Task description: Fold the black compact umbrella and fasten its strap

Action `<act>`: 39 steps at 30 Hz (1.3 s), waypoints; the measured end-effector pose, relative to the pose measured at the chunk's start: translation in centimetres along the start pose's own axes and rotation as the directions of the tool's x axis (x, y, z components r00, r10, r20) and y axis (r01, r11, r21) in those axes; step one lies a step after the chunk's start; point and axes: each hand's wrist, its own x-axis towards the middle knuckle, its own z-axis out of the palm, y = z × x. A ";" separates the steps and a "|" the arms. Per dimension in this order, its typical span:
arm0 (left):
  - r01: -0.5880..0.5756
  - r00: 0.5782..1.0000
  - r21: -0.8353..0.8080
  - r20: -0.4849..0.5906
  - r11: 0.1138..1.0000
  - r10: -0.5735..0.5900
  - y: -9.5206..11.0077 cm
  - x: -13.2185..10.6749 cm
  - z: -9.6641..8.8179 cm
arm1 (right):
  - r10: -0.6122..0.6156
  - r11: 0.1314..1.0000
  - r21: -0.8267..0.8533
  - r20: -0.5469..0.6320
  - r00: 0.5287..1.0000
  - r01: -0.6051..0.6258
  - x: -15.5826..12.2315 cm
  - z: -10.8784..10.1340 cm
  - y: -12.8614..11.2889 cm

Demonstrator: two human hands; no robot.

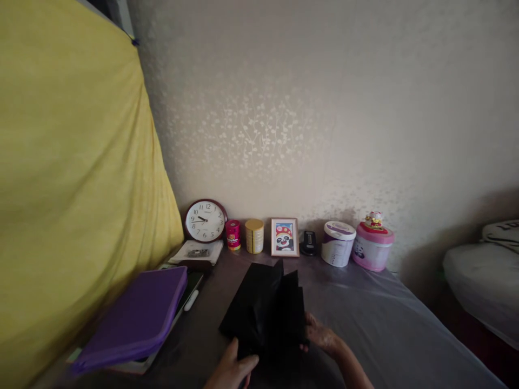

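Note:
In front of me a black folder lies partly opened on the grey cloth, with several black leaves fanned upward in its middle. My left hand is closed on its near edge, thumb and index finger showing at the lower left corner. At the folder's right side, my right hand has its fingers around the edge of the leaves; some fingertips are hidden behind them. The leaves are too dark to show anything on them.
Left of the folder lie a purple zip case and a white marker. Along the wall stand a clock, a pink tin, a yellow can, a panda picture, a white tub and a pink tub.

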 end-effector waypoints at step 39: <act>-0.190 0.970 0.535 -0.026 0.823 0.241 0.3 -1.8 1.3 | -0.425 0.712 -0.702 -0.444 0.789 -0.012 -4.9 -1.3 -7.0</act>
